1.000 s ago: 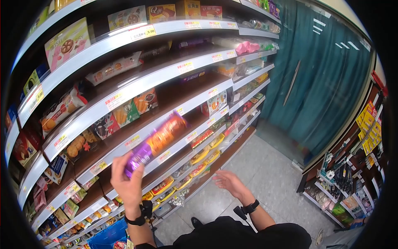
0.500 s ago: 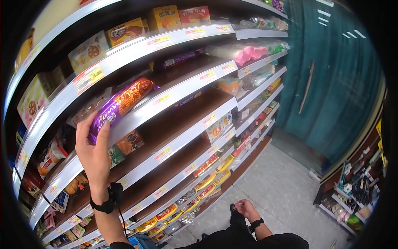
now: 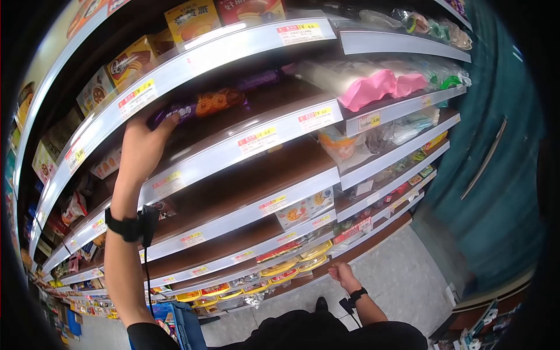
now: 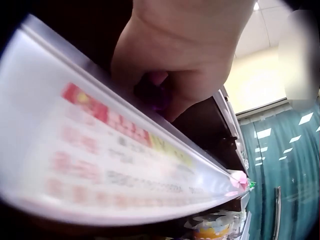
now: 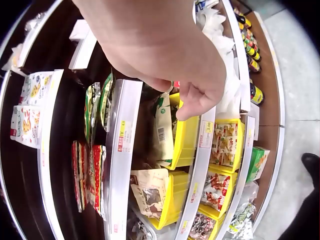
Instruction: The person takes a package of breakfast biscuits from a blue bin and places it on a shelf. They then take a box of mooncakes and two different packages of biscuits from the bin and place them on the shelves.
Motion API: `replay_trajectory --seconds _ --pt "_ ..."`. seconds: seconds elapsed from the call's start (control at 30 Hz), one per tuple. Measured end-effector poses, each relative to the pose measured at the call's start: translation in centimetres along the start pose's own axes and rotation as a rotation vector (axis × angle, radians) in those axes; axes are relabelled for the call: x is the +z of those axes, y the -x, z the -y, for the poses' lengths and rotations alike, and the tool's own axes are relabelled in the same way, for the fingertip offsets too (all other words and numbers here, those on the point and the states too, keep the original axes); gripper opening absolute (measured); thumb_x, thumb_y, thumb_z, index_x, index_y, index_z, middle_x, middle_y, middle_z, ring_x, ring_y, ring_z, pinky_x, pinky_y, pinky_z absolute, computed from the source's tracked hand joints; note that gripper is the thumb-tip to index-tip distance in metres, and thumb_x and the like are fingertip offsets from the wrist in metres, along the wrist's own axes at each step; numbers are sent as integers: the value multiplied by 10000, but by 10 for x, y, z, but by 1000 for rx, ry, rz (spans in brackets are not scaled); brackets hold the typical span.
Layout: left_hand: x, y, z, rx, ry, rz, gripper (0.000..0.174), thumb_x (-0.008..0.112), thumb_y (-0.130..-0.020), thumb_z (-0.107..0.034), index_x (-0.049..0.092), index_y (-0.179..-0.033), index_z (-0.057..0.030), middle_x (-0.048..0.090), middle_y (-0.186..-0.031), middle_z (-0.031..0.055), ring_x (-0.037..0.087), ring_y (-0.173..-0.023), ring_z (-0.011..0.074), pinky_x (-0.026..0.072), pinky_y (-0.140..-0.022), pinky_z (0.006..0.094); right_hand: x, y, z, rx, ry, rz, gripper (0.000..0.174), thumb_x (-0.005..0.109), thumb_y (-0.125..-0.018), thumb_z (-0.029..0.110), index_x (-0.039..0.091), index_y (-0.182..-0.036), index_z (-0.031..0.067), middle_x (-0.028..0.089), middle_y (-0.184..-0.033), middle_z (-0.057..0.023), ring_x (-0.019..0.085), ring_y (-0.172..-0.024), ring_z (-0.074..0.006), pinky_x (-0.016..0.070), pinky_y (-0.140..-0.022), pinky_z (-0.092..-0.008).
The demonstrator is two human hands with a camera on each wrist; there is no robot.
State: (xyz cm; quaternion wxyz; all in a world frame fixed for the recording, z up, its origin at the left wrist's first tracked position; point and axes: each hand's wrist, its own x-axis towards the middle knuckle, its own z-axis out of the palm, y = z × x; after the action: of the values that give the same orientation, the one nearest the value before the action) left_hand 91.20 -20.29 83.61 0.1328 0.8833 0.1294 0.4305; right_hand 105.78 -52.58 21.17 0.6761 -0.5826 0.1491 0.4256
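A long purple and orange snack packet (image 3: 219, 102) lies inside an upper shelf, its near end gripped by my left hand (image 3: 142, 149). In the left wrist view, that hand (image 4: 185, 50) curls over a bit of purple wrapper (image 4: 152, 95) just behind the shelf's price strip (image 4: 115, 155). Another purple packet (image 3: 261, 79) sits deeper on the same shelf. Low beside the bottom shelves is my right hand (image 3: 345, 276), holding nothing. The right wrist view has this hand (image 5: 165, 55) with its fingers curled in, in front of yellow bins (image 5: 186, 140).
Pink-edged bagged goods (image 3: 373, 87) occupy the shelf section to the right. Boxes (image 3: 192, 21) stand on the shelf above. A blue basket (image 3: 188, 326) is at the bottom left, and a teal curtained door (image 3: 496, 157) stands at the right.
My left hand has moved up and into the upper shelf with the packet, which was out in front of the shelves. My right hand has drawn back and its fingers have curled. The view has shifted closer.
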Motion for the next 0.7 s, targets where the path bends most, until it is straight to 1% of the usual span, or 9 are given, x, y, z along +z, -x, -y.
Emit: replay_trajectory --seconds 0.13,0.23,0.27,0.3,0.37,0.4,0.5,0.63,0.7 --pt "26 -23 -15 -122 -120 136 423 679 -884 -228 598 -1233 -1 667 -926 119 602 -763 161 483 -731 289 -22 -27 -6 76 -69 41 171 563 -894 216 613 -978 75 684 -896 -96 654 -782 -198 535 -666 -320" --pt "43 -37 -12 -103 -169 253 448 686 -880 -240 586 -1256 -16 657 -922 114 597 -740 152 480 -708 281 -37 -32 -30 122 -133 34 172 555 -896 216 602 -999 87 679 -911 -107 658 -823 -223 539 -687 -336" --pt "44 -39 -22 -121 -209 318 493 697 -866 -257 569 -1282 -25 665 -1008 148 636 -856 199 492 -795 306 -40 -27 -31 140 -122 17 180 554 -896 220 592 -1008 83 676 -911 -113 659 -824 -233 543 -695 -344" --pt "47 -40 -24 -123 -214 310 493 697 -866 -257 569 -1282 -25 665 -1008 148 636 -856 199 492 -795 306 -46 -28 -39 161 -111 4 190 554 -896 223 582 -1016 79 673 -912 -118 661 -826 -242 547 -704 -352" --pt "50 -42 -30 10 -394 423 520 703 -852 -277 565 -1296 -43 649 -1145 188 630 -1051 277 473 -916 339 -57 -35 -46 204 -121 32 199 543 -893 213 567 -1028 68 674 -915 -138 662 -831 -256 553 -706 -371" --pt "49 -43 -47 -115 -441 466 524 702 -849 -293 566 -1307 -77 613 -1244 202 565 -1194 326 435 -996 360 -63 -36 -48 225 -87 28 201 538 -889 206 564 -1028 62 676 -912 -144 664 -818 -256 556 -698 -371" --pt "51 -50 -44 -76 -673 440 502 671 -873 -313 560 -1309 -91 615 -1238 215 590 -1163 342 443 -989 372 -70 -45 -48 251 -41 5 199 523 -881 191 563 -1017 51 682 -898 -158 668 -772 -254 558 -658 -364" --pt "53 -52 -42 -133 -701 385 485 654 -888 -337 563 -1294 -88 628 -1196 219 606 -1134 335 458 -963 378 -78 -72 -48 255 -21 16 203 529 -877 189 573 -1011 44 678 -875 -151 669 -756 -249 563 -651 -352" --pt "55 -51 -55 -244 -534 459 465 640 -901 -345 565 -1286 -96 639 -1158 220 617 -1112 327 464 -951 378 -72 -71 -42 261 -15 49 200 535 -875 190 581 -1002 42 675 -870 -148 669 -760 -247 568 -662 -350"
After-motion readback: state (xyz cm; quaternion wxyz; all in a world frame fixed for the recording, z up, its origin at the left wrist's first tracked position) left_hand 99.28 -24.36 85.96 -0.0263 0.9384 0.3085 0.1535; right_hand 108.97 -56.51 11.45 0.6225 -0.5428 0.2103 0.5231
